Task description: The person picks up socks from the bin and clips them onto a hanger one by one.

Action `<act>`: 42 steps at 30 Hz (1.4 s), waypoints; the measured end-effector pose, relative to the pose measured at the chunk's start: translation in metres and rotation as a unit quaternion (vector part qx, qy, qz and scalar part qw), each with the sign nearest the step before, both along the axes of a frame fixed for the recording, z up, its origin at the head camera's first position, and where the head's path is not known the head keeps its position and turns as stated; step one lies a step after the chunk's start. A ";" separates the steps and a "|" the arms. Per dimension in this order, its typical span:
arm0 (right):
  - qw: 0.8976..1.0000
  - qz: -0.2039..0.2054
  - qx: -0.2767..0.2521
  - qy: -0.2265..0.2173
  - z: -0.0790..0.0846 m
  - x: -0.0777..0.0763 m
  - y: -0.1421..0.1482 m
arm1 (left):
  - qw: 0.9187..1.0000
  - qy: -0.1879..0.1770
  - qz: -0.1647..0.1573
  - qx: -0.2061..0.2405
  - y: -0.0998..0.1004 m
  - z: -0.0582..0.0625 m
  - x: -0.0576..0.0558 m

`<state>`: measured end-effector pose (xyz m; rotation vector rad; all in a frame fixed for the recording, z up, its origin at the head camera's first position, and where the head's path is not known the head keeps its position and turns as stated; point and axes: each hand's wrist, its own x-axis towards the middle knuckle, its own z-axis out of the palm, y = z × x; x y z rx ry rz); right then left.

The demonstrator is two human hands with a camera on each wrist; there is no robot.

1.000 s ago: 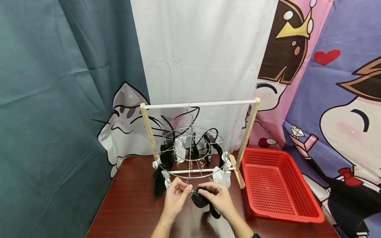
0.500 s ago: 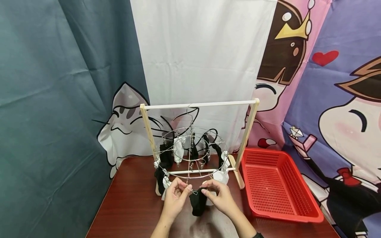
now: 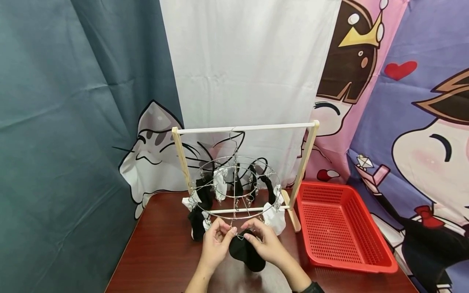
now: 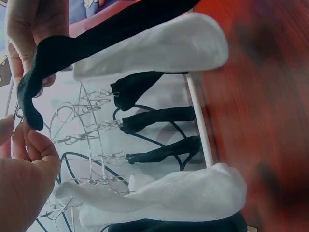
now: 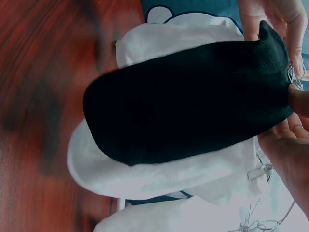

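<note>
In the head view my left hand (image 3: 216,243) pinches a small wire clip (image 3: 239,237) at the front of a round metal drying hanger. Beside it, my right hand (image 3: 268,246) pinches the cuff of a black sock (image 3: 246,255), thumb on its near face. The right wrist view shows this sock (image 5: 183,106) at full length, its cuff at the clip and its toe out over the table. Left of the hands hangs another black sock (image 3: 197,224); to their right is a white sock (image 3: 275,217). Further black and white socks hang from clips around the hanger's ring.
The hanger hangs from the white bar (image 3: 249,128) of a wooden-legged rack on a reddish-brown table (image 3: 154,244). A red perforated basket (image 3: 340,228) stands right of the rack. Printed curtains (image 3: 249,61) rise behind and at the sides.
The black sock has shifted left against the clip, and its toe now swings to the right. My right hand has shifted slightly left, closer to my left hand, which has stayed in place.
</note>
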<state>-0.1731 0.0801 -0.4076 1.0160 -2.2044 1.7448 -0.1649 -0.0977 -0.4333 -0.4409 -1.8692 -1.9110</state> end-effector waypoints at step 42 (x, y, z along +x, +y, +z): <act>0.905 -0.194 -0.343 -0.163 -0.007 -0.076 0.037 | 0.913 0.091 0.266 -0.296 -0.034 0.007 -0.033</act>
